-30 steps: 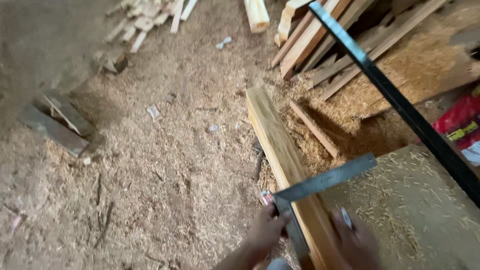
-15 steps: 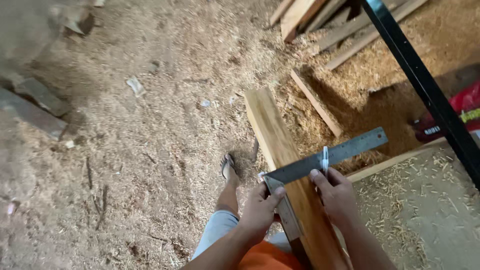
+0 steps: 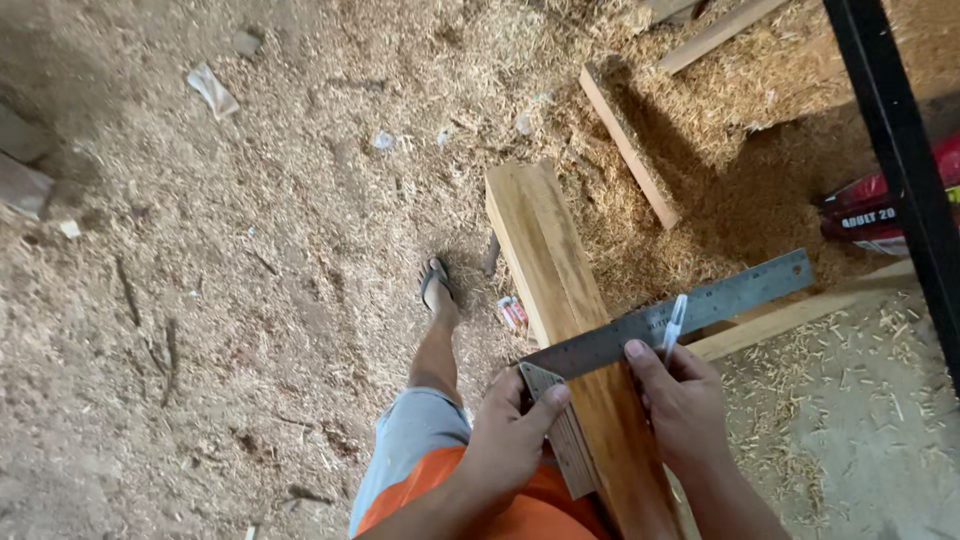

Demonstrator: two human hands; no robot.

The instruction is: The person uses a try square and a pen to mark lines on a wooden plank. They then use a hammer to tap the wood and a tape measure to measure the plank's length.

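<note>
A long wooden plank [image 3: 548, 255] runs from bottom centre up and away over the sawdust floor. Across it lies a metal try square [image 3: 700, 306], blade pointing right, stock along the plank's left edge. My left hand [image 3: 510, 440] presses the square's corner and stock against the plank. My right hand [image 3: 680, 400] rests on the plank just below the blade and holds a pen [image 3: 673, 325] upright against the blade's edge.
Sawdust and shavings cover the floor. My leg and sandalled foot [image 3: 436, 290] stand left of the plank. A loose wooden strip [image 3: 628, 145] lies beyond. A black metal frame bar [image 3: 895, 150] crosses the right side, with red bags [image 3: 880, 210] behind it and a bench surface [image 3: 860, 430] at bottom right.
The view has tilted down and closer, bringing my hands and leg into frame. The square stays across the plank; my right hand with the pen has settled against the blade.
</note>
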